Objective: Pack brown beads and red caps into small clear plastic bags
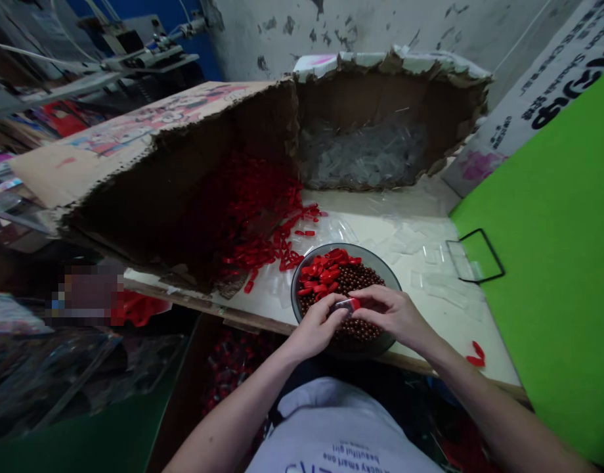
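Observation:
Over a grey bowl (393,279), my left hand (316,327) pinches a small clear plastic tube (340,306) with something dark inside it. The fingers of my right hand (396,316) close on a red cap (354,303) at the tube's right end. Dark brown beads (360,278) fill much of the bowl. Several loose red caps (325,270) lie on top of the beads at the left and back. My fingers partly hide the tube, so how far the cap sits on it is hard to see.
A torn cardboard box (134,141) on the left spills red caps (277,246) onto the white table (405,210). Behind, another cut box (390,85) holds clear plastic tubes (366,154). A green board (562,263) with a black wire handle (501,270) stands at the right.

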The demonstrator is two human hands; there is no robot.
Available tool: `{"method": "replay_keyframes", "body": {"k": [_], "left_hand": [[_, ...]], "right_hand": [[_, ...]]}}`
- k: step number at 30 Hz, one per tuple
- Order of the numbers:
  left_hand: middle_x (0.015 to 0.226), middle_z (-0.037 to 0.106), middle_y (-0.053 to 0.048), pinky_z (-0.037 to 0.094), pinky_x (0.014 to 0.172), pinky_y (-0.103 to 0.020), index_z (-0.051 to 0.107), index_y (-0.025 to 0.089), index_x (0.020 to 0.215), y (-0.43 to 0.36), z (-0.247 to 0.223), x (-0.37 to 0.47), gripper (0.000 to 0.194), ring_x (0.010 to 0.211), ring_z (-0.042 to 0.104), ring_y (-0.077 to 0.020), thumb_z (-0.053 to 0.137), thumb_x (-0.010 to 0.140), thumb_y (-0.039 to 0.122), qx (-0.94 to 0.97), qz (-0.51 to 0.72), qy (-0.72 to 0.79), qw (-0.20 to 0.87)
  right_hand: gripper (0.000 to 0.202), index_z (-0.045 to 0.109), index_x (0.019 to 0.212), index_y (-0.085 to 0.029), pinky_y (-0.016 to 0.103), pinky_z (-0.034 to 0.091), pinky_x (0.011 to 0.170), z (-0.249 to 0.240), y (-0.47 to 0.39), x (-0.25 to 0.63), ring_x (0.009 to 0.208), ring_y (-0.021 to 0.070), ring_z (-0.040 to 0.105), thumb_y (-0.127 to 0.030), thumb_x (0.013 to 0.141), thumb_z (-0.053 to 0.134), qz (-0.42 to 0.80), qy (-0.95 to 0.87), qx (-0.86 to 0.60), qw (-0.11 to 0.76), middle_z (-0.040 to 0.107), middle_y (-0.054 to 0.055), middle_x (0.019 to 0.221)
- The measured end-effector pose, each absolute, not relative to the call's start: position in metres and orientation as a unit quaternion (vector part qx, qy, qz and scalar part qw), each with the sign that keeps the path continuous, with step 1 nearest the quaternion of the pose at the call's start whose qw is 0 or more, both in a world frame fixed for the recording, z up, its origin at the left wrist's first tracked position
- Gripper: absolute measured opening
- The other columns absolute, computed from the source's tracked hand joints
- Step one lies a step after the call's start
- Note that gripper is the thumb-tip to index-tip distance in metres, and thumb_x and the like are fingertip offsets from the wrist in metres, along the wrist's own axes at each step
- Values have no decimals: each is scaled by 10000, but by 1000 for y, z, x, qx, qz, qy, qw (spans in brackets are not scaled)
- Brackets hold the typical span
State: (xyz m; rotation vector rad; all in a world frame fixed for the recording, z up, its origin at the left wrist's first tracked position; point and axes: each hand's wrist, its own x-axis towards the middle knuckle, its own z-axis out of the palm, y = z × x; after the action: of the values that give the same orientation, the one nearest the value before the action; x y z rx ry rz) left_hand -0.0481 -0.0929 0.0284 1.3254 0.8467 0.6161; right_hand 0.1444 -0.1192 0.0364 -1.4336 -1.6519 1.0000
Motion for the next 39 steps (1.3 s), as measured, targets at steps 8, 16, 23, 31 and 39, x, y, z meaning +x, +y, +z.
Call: {"method": "replay_keyframes", "body": {"k": [8, 16, 23, 31, 39], "left_hand": [[752, 534, 12, 351, 601, -207, 607, 165, 972, -91, 32, -52, 234, 644, 447, -95, 558, 854, 361, 540, 266, 377, 704], [734, 579, 1, 365, 485, -177, 578, 143, 934, -96, 26, -37, 362, 533, 505, -60, 707, 733, 415, 320, 314, 327, 832], [786, 679, -68, 430, 498, -182, 519, 139, 895, -97, 38, -28, 348, 547, 575, -83, 711, 737, 382, 291, 327, 305, 846], [704, 642, -20, 327, 452, -170, 553, 149, 917, -107, 37, -26, 323, 493, 491, -58, 655, 778, 421, 426, 236, 305, 818], [617, 566, 12, 288, 460, -183, 586, 140, 880, -102, 49, -35, 312, 466, 403, -46, 585, 828, 447, 510, 180, 319, 778]], "right_hand": [[292, 706, 1040, -242, 291, 531, 717, 39, -122, 132, 812, 179, 662, -352, 770, 710, 392, -616, -565, 384, 706, 44, 970], [337, 683, 1144, -258, 335, 473, 882, 47, -108, 145, 930, 184, 610, -421, 915, 496, 414, -643, -529, 369, 649, 51, 970], [441, 612, 1224, -301, 392, 475, 927, 39, -136, 137, 998, 222, 595, -508, 943, 341, 374, -483, -558, 561, 589, 76, 1173], [523, 588, 1247, -270, 400, 427, 1003, 52, -110, 127, 1074, 222, 592, -533, 957, 241, 481, -475, -484, 556, 652, 70, 1092], [590, 563, 1294, -237, 357, 459, 928, 61, -101, 110, 1003, 200, 613, -573, 952, 219, 636, -498, -387, 444, 662, 71, 1005]]}}
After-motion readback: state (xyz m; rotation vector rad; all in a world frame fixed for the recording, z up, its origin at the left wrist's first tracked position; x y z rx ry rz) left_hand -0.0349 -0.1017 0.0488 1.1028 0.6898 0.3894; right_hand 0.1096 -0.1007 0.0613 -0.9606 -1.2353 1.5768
